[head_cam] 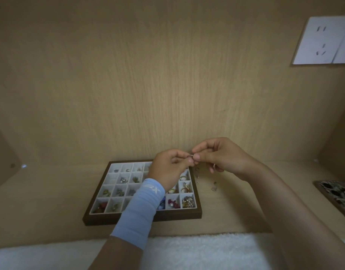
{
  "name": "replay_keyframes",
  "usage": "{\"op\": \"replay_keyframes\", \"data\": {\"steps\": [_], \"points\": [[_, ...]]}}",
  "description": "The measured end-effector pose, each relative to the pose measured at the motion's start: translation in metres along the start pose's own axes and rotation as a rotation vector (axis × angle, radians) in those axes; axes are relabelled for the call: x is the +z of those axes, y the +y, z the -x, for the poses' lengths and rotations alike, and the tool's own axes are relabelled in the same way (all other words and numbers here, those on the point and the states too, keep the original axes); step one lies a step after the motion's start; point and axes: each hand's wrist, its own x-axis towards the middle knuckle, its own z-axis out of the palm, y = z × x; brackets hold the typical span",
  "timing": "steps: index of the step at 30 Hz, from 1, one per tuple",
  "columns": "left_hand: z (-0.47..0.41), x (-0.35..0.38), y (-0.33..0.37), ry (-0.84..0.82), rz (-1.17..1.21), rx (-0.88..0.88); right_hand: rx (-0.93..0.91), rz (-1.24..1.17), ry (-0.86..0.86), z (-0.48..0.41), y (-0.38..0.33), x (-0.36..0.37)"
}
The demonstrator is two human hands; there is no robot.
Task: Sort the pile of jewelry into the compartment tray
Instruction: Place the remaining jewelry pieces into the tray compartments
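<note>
Head: ring point(190, 156), seemingly, between hands point(167, 169) point(223, 158)

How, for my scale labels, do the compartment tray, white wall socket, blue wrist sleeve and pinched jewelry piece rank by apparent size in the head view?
1. compartment tray
2. white wall socket and blue wrist sleeve: look alike; the socket is cropped, the sleeve nearer, so unranked
3. pinched jewelry piece

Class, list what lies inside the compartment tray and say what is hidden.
The compartment tray holds sorted jewelry: a pearl cluster, red beads, gold rings, small charms. The left hand, pinching a small ring, and blue sleeve cover the middle compartments, hiding their contents.
</note>
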Motion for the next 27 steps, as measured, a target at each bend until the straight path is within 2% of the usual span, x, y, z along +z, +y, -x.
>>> {"op": "replay_keyframes", "data": {"steps": [2, 4, 7, 9, 21, 24, 27], "points": [[0.001, 0.001, -0.004, -0.015, -0.066, -0.01, 0.029, 0.069, 0.007, 0.0, 0.003, -0.004], [0.001, 0.001, -0.007, -0.038, -0.159, -0.016, 0.067, 0.241, -0.02, -0.001, 0.009, -0.011], [0.002, 0.003, -0.009, -0.056, -0.276, 0.008, 0.216, 0.555, -0.128, -0.001, 0.017, -0.02], [0.002, 0.005, -0.008, -0.07, -0.3, 0.019, 0.289, 0.647, -0.194, 0.002, 0.019, -0.022], [0.008, -0.001, -0.006, -0.081, -0.363, 0.003, 0.299, 0.665, -0.221, 0.002, 0.022, -0.008], [0.011, 0.004, -0.006, -0.11, -0.371, 0.022, 0.234, 0.595, -0.142, 0.001, 0.018, -0.009], [0.014, 0.019, -0.004, -0.164, -0.504, 0.095, 0.166, 0.492, -0.031, 0.001, 0.016, -0.014]]}}
